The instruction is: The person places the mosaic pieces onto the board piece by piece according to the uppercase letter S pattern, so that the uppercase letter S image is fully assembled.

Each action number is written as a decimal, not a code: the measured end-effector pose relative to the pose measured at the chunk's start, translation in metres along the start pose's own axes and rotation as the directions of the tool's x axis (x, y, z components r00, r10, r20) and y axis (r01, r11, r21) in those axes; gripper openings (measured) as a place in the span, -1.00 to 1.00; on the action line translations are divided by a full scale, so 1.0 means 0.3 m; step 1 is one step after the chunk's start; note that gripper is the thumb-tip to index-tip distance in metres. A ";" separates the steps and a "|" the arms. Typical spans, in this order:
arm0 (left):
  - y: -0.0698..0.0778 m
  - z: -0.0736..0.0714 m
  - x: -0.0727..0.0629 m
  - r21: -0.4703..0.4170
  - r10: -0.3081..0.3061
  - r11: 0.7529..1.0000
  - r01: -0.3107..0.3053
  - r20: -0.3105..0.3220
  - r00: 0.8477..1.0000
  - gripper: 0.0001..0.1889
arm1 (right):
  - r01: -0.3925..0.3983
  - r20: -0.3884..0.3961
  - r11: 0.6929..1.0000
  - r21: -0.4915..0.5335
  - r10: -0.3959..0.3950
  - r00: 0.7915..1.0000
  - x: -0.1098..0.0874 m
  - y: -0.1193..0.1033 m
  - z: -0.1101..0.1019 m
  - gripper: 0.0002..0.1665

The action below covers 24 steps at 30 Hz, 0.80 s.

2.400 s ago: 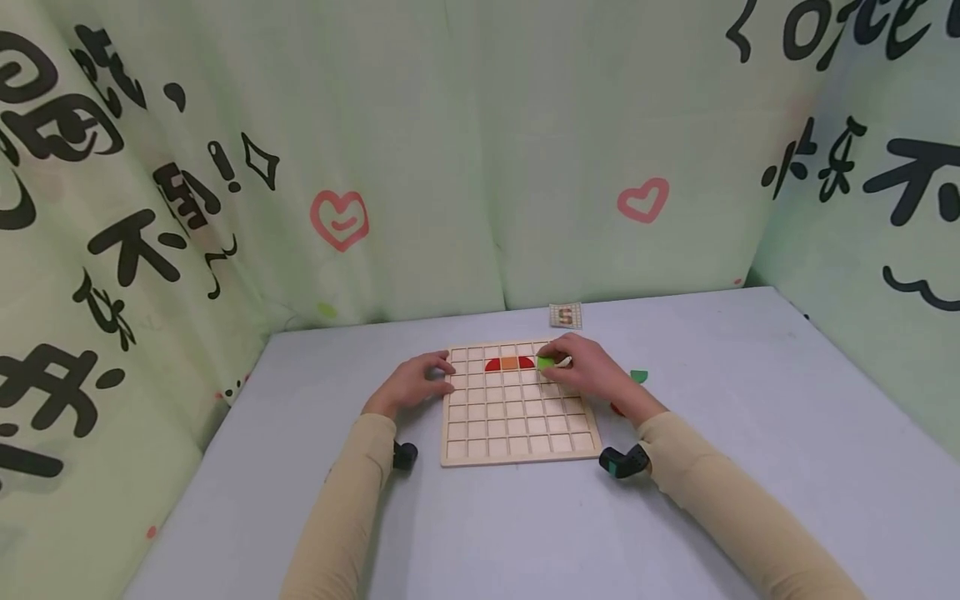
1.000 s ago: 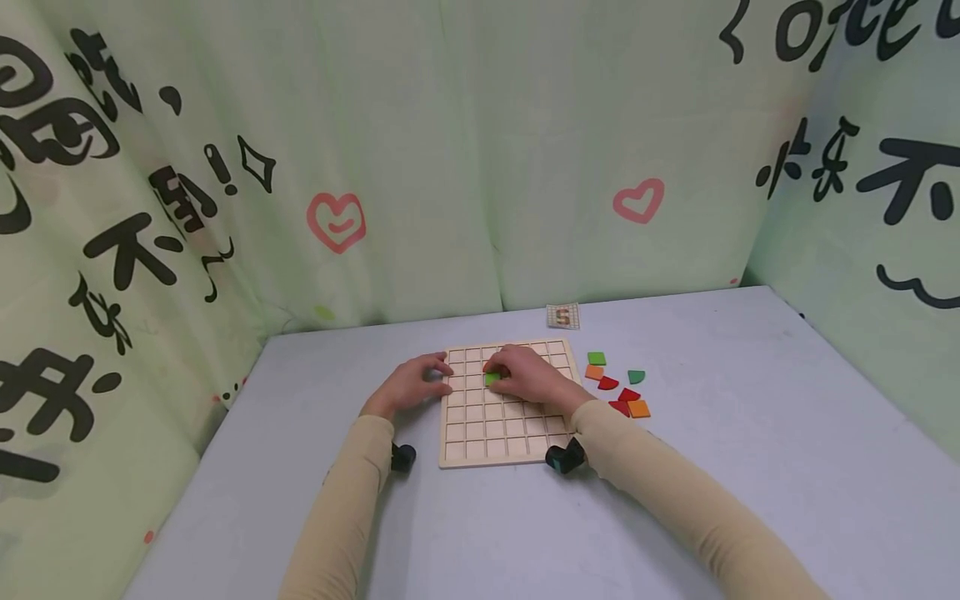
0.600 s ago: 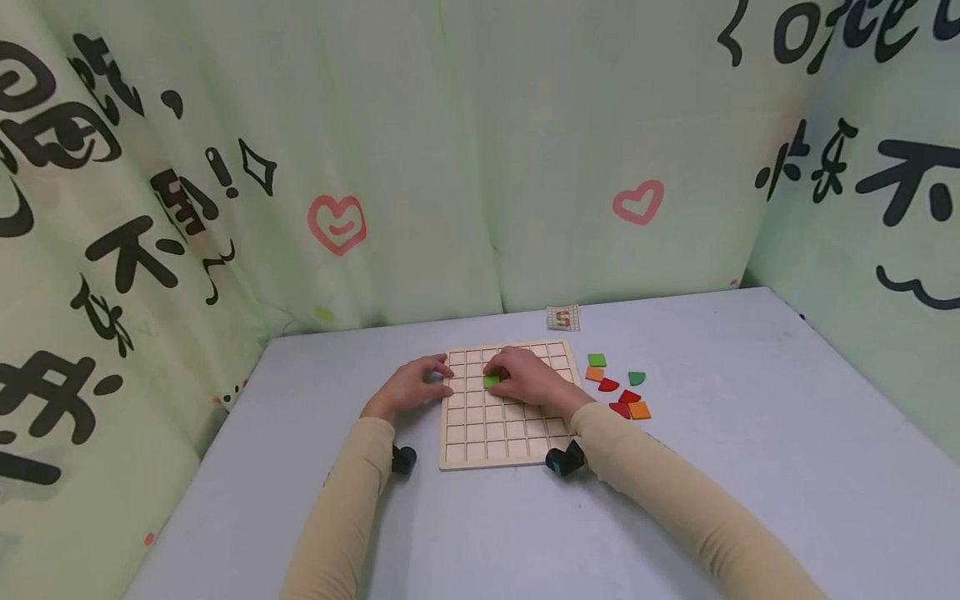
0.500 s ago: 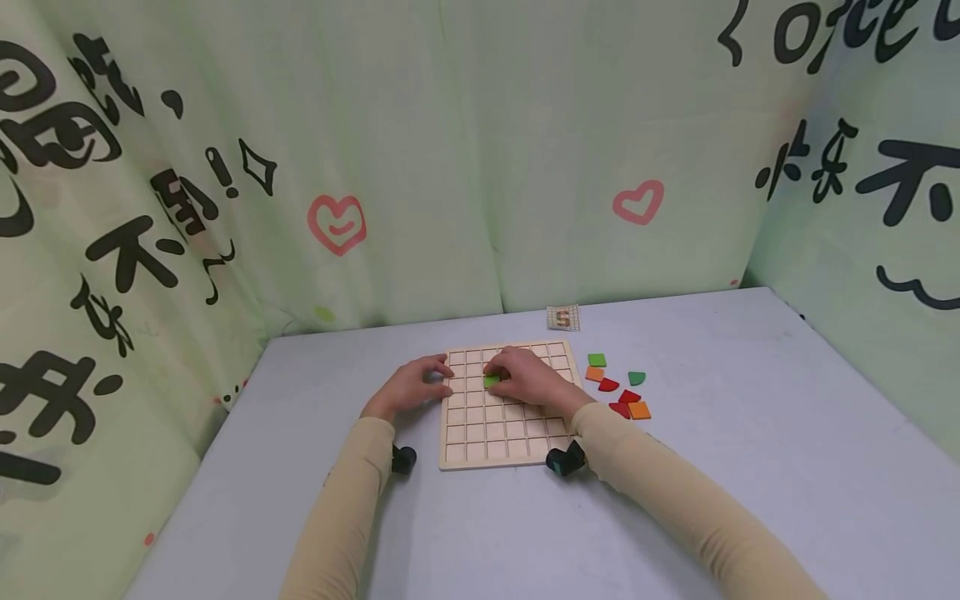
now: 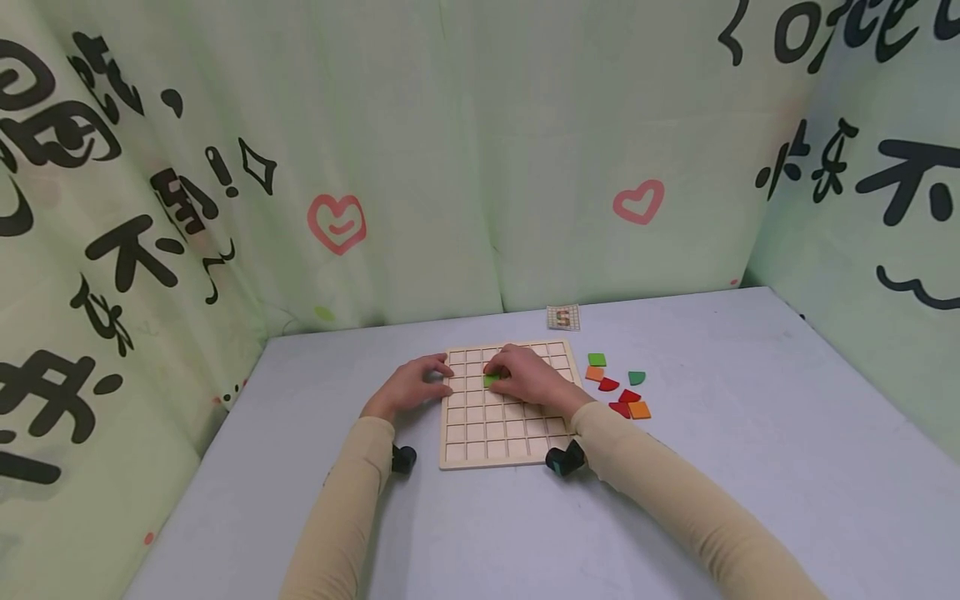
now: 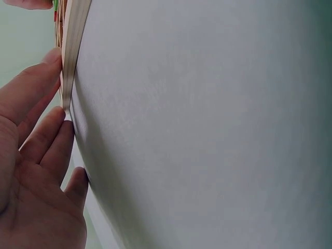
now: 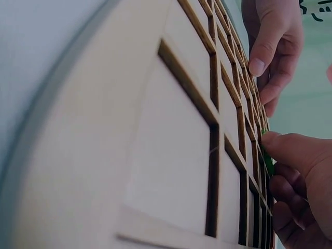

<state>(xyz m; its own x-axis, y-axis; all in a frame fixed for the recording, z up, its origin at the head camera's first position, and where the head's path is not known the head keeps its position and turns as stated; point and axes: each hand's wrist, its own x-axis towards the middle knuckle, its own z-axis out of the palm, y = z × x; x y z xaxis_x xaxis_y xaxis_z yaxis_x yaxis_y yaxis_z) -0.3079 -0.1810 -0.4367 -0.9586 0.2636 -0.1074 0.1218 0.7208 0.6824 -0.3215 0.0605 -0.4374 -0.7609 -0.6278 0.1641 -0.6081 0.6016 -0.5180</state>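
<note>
A light wooden board with a square grid (image 5: 476, 433) lies on the table. My left hand (image 5: 408, 386) rests against the board's left edge; in the left wrist view its fingers (image 6: 46, 135) are mostly straight, touching the wooden rim. Over the upper left cells, my right hand (image 5: 528, 375) pinches a bright green tile (image 5: 491, 381) between thumb and fingers, at the board's surface. In the right wrist view the green tile (image 7: 268, 161) shows partly behind the thumb. A sliver of red peeks out by the right fingertips; the hand hides the rest of that row.
Right of the board lie loose pieces: a green square (image 5: 597, 359), orange squares (image 5: 639, 410), red pieces (image 5: 608, 384) and a dark green rounded piece (image 5: 636, 377). A small printed card (image 5: 563, 317) lies behind the board. A patterned curtain (image 5: 420, 167) surrounds the white table (image 5: 465, 533).
My right hand has moved left across the board from its upper right, carrying the green tile. Over the last second it has barely moved. My left hand stays at the board's left edge.
</note>
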 end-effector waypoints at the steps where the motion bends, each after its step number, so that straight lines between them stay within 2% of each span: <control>1: 0.000 0.000 0.000 -0.001 -0.002 1.000 0.002 0.000 1.000 -0.73 | 0.002 -0.001 1.000 -0.001 -0.002 1.000 0.000 0.000 0.000 -0.74; 13: -0.005 0.005 0.003 -0.005 -0.012 1.000 0.012 0.000 1.000 -0.73 | 0.021 -0.008 0.999 -0.029 -0.021 1.000 0.002 0.001 0.006 -0.77; 24: -0.014 0.000 0.008 -0.003 0.003 1.000 -0.003 0.009 1.000 -0.73 | -0.009 -0.002 0.999 -0.031 0.009 1.000 0.002 -0.011 0.004 -0.77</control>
<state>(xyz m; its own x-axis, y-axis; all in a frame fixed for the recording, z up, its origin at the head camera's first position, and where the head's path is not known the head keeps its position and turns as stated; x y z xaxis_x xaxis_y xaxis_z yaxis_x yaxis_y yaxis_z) -0.3109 -0.1831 -0.4398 -0.9560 0.2714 -0.1116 0.1240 0.7183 0.6846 -0.3198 0.0575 -0.4367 -0.7667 -0.6216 0.1607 -0.6080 0.6225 -0.4928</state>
